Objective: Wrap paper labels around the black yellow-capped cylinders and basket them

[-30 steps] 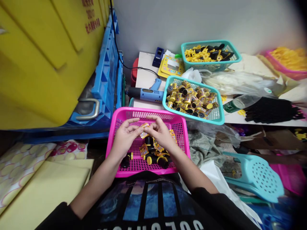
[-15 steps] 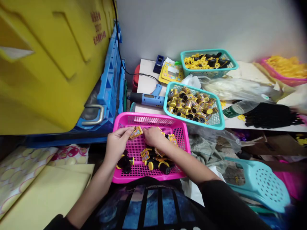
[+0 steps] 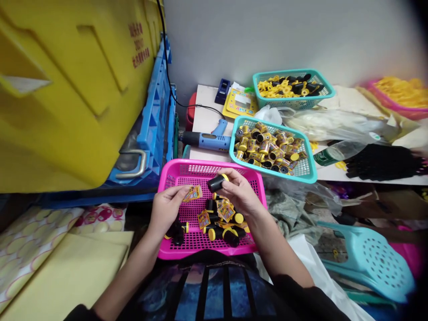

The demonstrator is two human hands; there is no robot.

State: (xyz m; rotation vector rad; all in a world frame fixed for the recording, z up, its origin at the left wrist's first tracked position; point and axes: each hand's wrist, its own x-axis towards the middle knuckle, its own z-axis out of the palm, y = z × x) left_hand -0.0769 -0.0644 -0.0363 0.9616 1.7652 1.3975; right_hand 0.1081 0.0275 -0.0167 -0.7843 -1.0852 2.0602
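Observation:
A pink basket [image 3: 174, 171] rests on my lap. It holds several black cylinders with yellow ends [image 3: 230, 236] and small orange-yellow sticker labels [image 3: 202, 219]. My left hand [image 3: 167, 206] pinches one sticker label [image 3: 193, 193] over the basket's left side. My right hand [image 3: 239, 191] grips a black cylinder with a yellow end [image 3: 216, 183], lifted above the basket near its far rim. The two hands are a short way apart.
On the white table [image 3: 205, 119] behind stands a teal basket [image 3: 301, 176] of labelled cylinders, with a second teal basket [image 3: 294, 100] of yellow and black parts farther back. A blue heat gun [image 3: 209, 139], plastic bags, a bottle and black gloves lie there. Yellow and blue crates stand left; a teal stool sits right.
My right hand has lifted a black cylinder out of the pink basket. My left hand keeps its sticker label and has barely moved.

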